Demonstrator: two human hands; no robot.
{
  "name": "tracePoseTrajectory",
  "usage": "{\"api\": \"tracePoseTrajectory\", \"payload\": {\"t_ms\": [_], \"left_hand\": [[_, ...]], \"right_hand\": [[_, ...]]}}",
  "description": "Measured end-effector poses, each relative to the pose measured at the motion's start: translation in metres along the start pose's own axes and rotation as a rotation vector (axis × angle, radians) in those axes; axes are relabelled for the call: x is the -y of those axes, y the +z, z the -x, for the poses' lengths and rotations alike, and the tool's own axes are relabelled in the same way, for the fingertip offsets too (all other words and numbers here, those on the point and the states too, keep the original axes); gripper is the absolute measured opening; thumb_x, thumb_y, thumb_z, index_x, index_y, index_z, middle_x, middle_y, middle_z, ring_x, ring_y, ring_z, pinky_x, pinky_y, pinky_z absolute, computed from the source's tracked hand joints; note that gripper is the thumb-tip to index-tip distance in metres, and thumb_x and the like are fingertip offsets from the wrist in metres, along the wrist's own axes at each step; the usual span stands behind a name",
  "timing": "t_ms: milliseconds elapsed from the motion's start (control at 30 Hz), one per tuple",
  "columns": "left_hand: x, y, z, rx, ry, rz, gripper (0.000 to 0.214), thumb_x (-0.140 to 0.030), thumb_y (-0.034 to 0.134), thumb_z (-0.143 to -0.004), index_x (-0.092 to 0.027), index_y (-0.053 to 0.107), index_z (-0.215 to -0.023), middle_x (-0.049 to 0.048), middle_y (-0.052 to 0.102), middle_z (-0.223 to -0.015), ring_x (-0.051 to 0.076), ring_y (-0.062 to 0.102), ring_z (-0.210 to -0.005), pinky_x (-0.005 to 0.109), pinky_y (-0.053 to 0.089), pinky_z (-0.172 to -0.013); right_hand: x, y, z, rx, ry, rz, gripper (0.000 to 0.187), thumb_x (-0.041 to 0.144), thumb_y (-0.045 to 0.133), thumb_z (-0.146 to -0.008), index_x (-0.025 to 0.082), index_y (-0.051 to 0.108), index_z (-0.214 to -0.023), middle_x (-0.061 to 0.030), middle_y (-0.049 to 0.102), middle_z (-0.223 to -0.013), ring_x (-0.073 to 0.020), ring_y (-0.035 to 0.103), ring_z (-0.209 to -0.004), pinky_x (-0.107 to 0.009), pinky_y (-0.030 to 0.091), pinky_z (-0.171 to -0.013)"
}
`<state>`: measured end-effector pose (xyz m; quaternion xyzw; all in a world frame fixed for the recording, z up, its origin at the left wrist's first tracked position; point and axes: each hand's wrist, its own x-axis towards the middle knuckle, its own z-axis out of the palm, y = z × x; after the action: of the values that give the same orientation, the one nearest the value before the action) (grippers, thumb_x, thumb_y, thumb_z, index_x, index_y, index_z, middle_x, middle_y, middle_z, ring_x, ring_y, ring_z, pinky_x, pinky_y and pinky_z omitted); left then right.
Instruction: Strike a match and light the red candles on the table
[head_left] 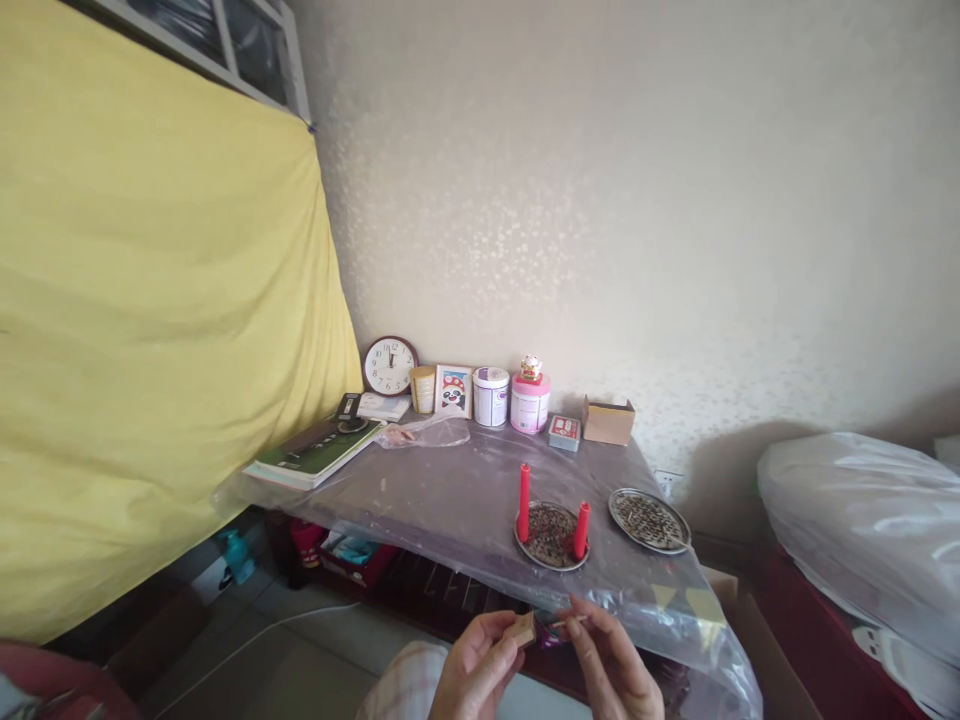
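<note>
My left hand point(480, 668) is closed around a small tan matchbox point(520, 630), just in front of the table's near edge. Pinched between the fingertips of my right hand point(613, 662) is a thin matchstick point(568, 622), its tip pointing toward the box but apart from it. Beyond my hands, two red candles stand on a round metal plate point(553, 567) strewn with dark bits: a taller left candle point(524, 508) and a shorter right candle point(582, 530). No flame shows on either candle.
A plastic-covered table point(442, 490) bears a second plate point(651, 549), a green book point(315, 452), a clock point(391, 366), two tubs, a panda picture point(454, 391) and a cardboard box point(608, 422). A yellow cloth point(165, 300) hangs left; a plastic-wrapped bundle point(862, 520) sits right.
</note>
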<state>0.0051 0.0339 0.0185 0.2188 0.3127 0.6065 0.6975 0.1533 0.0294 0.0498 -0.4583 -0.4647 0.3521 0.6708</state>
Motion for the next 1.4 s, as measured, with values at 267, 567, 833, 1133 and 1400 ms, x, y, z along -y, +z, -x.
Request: {"api": "tracePoseTrajectory", "payload": {"t_ms": [267,567,833,1133,1400], "left_hand": [[-0.008,0.013,0.008,-0.017,0.048,-0.035,0.040,-0.039,0.089,-0.059,-0.016,0.078,-0.090,0.0119,0.081,-0.097,0.026,0.071,-0.095,0.036,0.049,-0.089],[-0.012,0.012,0.012,0.043,0.042,-0.044,0.037,-0.036,0.085,-0.066,-0.016,0.077,-0.097,0.0131,0.080,-0.107,0.027,0.069,-0.105,0.037,0.047,-0.096],[-0.018,0.011,0.014,0.092,0.040,-0.056,0.030,-0.030,0.079,-0.073,-0.018,0.076,-0.100,0.0109,0.079,-0.108,0.026,0.068,-0.109,0.037,0.048,-0.099],[-0.028,0.026,0.021,0.043,0.041,-0.115,0.026,-0.034,0.080,-0.072,-0.017,0.076,-0.091,0.0096,0.079,-0.099,0.025,0.068,-0.100,0.037,0.048,-0.096],[-0.034,0.032,0.029,0.058,0.030,-0.100,0.018,-0.030,0.072,-0.080,-0.019,0.074,-0.094,0.0076,0.076,-0.100,0.024,0.064,-0.104,0.038,0.044,-0.100]], "right_hand": [[0.000,0.000,0.002,0.152,-0.494,0.193,0.019,0.033,0.063,-0.095,0.029,0.074,-0.110,-0.0025,0.079,-0.102,-0.0186,0.076,-0.091,-0.022,0.060,-0.085],[-0.001,-0.003,-0.002,0.256,-0.668,0.347,0.023,0.017,0.060,-0.094,0.025,0.068,-0.115,-0.0044,0.077,-0.102,-0.0168,0.077,-0.088,-0.017,0.061,-0.081],[0.005,0.001,0.002,0.252,-0.625,0.333,0.023,0.019,0.061,-0.094,0.026,0.068,-0.115,-0.0038,0.077,-0.103,-0.0183,0.077,-0.090,-0.019,0.061,-0.080],[0.018,0.004,-0.001,0.242,-0.656,0.368,0.017,0.020,0.059,-0.096,0.025,0.069,-0.108,-0.0035,0.077,-0.099,-0.0166,0.076,-0.089,-0.019,0.060,-0.083],[0.029,0.008,-0.004,0.156,-0.700,0.447,0.014,0.021,0.056,-0.098,0.023,0.068,-0.103,-0.0021,0.077,-0.088,-0.0135,0.075,-0.076,-0.015,0.059,-0.073]]}}
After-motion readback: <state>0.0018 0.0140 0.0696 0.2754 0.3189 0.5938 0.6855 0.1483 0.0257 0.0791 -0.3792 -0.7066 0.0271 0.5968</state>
